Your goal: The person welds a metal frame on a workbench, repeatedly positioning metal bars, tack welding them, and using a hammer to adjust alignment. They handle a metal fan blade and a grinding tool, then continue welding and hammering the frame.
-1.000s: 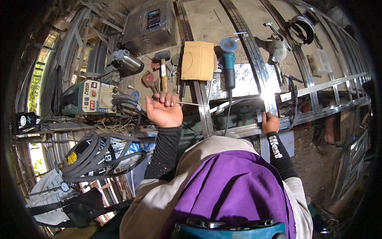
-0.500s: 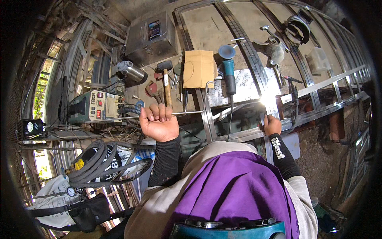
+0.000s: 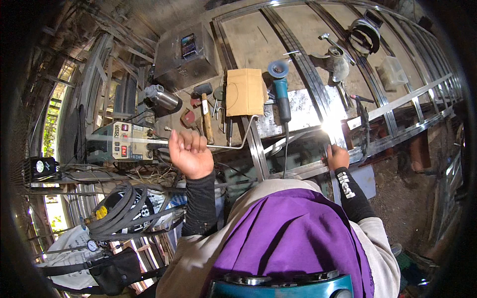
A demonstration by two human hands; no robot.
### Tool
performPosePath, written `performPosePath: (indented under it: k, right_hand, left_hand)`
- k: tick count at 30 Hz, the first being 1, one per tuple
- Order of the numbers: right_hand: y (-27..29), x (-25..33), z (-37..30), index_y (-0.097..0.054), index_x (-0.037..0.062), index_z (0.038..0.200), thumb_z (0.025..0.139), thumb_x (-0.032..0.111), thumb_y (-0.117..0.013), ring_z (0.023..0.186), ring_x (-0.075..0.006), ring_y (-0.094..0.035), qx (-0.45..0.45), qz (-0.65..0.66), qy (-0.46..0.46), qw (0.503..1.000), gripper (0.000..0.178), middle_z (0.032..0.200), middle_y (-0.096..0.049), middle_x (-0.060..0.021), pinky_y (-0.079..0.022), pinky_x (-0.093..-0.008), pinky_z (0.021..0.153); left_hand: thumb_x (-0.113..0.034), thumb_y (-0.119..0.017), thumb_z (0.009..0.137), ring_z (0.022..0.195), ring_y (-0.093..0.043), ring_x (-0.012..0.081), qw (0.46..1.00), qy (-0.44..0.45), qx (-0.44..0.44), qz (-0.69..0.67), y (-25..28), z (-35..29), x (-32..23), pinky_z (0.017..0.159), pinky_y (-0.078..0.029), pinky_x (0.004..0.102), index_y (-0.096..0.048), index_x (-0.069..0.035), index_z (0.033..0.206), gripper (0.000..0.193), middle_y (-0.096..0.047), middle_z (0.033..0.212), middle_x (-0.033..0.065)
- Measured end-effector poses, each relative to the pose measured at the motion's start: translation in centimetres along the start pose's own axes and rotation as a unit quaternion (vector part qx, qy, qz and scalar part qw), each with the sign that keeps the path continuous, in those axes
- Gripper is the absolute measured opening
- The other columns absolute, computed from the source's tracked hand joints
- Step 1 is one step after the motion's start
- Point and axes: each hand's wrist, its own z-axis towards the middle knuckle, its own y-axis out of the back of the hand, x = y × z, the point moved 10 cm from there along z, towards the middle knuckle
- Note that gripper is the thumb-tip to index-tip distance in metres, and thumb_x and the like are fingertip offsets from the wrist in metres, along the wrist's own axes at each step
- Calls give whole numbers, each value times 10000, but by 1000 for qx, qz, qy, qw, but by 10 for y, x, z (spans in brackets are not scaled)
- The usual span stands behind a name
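Observation:
My left hand (image 3: 192, 155) is raised and closed around a thin metal rod (image 3: 226, 147). The rod crosses in front of the workbench, its right end bent upward beside a brown cardboard piece (image 3: 244, 92). Its left part is blurred over the welding machine (image 3: 130, 141). My right hand (image 3: 339, 157) is closed on a metal bar (image 3: 334, 185) at the near rail of a shiny metal frame (image 3: 313, 170). Bright glare lies on the frame just beyond that hand. An angle grinder (image 3: 281, 94) with a blue disc lies between the cardboard and the glare.
A hammer (image 3: 206, 121), a steel flask (image 3: 164, 97) and a metal box (image 3: 184, 59) with a phone on it occupy the bench's left side. Another grinder (image 3: 339, 68) and a clear plastic container (image 3: 392, 74) lie right. Coiled grey cables (image 3: 119, 208) hang at left.
My left hand has shifted slightly left with the rod, whose left end has swung up over the welding machine. My right hand keeps its place on the frame. The whole view has shifted a little.

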Motion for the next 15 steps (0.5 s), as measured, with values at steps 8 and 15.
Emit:
performPosePath:
  k: [8, 15]
  right_hand:
    - [11, 6, 1, -650, 45, 755, 947, 325, -609, 692, -430, -644, -43, 18, 12, 999, 342, 728, -663, -209, -503, -520, 652]
    - [13, -1, -4, -655, 63, 746, 927, 307, -623, 650, -419, -643, -78, 59, 1, 995, 305, 703, -660, -191, -514, -517, 639]
  left_hand:
    - [-162, -504, 1031, 465, -229, 69, 964, -77, 199, 162, -147, 44, -14, 428, -180, 268, -360, -111, 684, 378, -264, 582, -27]
    - [-156, -507, 1032, 455, -228, 69, 952, -21, 242, 188, -183, 45, 51, 419, -177, 267, -349, -124, 694, 374, -259, 579, -36]
